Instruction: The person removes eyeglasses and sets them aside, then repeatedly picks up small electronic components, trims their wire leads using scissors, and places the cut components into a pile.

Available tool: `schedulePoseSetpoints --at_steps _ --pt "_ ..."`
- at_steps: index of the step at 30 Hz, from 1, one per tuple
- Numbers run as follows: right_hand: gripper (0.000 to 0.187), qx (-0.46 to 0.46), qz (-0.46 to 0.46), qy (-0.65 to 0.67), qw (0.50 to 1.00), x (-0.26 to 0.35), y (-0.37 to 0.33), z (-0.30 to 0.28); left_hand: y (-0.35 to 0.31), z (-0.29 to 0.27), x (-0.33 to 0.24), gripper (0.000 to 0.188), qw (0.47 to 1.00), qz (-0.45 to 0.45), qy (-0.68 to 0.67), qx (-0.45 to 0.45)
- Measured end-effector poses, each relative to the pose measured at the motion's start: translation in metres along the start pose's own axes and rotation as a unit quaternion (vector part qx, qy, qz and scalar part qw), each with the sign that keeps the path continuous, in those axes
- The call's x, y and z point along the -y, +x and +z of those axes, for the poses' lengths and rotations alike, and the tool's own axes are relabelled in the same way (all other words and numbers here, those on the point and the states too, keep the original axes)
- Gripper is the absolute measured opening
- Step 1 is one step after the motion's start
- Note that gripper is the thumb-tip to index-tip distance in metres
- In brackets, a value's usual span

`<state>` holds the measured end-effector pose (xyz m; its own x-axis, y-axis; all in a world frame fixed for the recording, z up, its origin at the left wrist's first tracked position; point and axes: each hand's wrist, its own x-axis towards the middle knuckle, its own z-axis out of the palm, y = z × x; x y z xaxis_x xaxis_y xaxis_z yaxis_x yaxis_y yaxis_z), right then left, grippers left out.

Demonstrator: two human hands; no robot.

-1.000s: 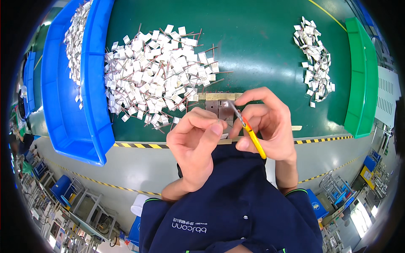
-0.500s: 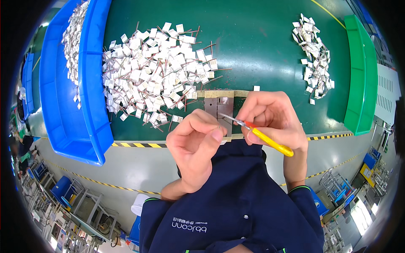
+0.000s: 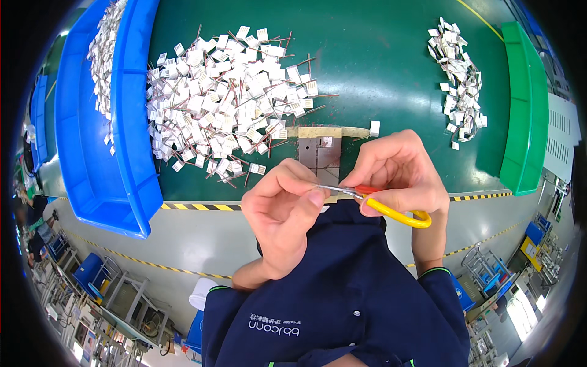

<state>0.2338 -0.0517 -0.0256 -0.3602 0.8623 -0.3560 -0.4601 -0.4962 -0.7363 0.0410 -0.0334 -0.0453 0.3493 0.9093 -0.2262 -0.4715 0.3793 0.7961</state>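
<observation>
My right hand [image 3: 400, 177] is closed round small scissors [image 3: 397, 214] with yellow and red handles, a yellow loop jutting out below the fingers. Their thin metal blades point left and reach the pinched fingertips of my left hand [image 3: 284, 214]. What that pinch holds is mostly hidden; a small white edge [image 3: 324, 208] shows just below the thumb. Beyond my hands, a flat metal fixture [image 3: 309, 156] is taped to the green table [image 3: 379, 67]. To its left spreads a big heap of white connectors with short dark wires [image 3: 226, 98].
At the left stands a blue bin [image 3: 137, 122] with more connectors inside. A smaller pile of white connectors [image 3: 461, 85] lies at the right, beside a green bin [image 3: 526, 116]. One white piece [image 3: 374, 128] sits near the tape. Striped tape [image 3: 202, 207] runs along the table's near edge.
The scissors have tilted, and their blades now meet my left fingertips instead of pointing up past them. The yellow handle loop shows more widely. My left hand has stayed nearly still.
</observation>
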Motion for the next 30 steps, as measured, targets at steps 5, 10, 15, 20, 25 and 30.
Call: schedulePoseSetpoints --at_steps 5,10,15,20,25,30 --pt "0.016 0.004 0.009 -0.004 1.0 0.0013 0.001 -0.0006 0.0003 -0.0017 0.0001 0.007 1.0 -0.002 0.0 -0.003" --pt "0.017 0.008 0.008 -0.017 1.0 0.0019 0.0016 -0.0018 -0.0005 -0.0026 -0.0011 0.007 1.0 -0.012 0.009 -0.006" --pt "0.017 -0.003 0.0 -0.029 1.0 0.0 0.0013 -0.002 -0.0005 -0.0045 -0.0022 0.006 1.0 -0.013 0.012 -0.005" --pt "0.017 -0.004 -0.014 -0.04 0.999 -0.0031 0.0002 -0.0027 -0.0012 -0.0034 -0.003 0.006 1.0 -0.015 0.014 -0.008" --pt "0.017 -0.007 -0.005 -0.031 0.999 -0.0019 0.001 -0.0023 -0.0003 -0.0057 -0.0016 0.007 1.0 -0.005 0.021 -0.007" --pt "0.018 -0.04 -0.079 0.008 0.996 -0.0014 -0.0065 0.0012 0.0001 -0.0075 -0.0005 0.008 0.999 -0.008 0.029 -0.012"
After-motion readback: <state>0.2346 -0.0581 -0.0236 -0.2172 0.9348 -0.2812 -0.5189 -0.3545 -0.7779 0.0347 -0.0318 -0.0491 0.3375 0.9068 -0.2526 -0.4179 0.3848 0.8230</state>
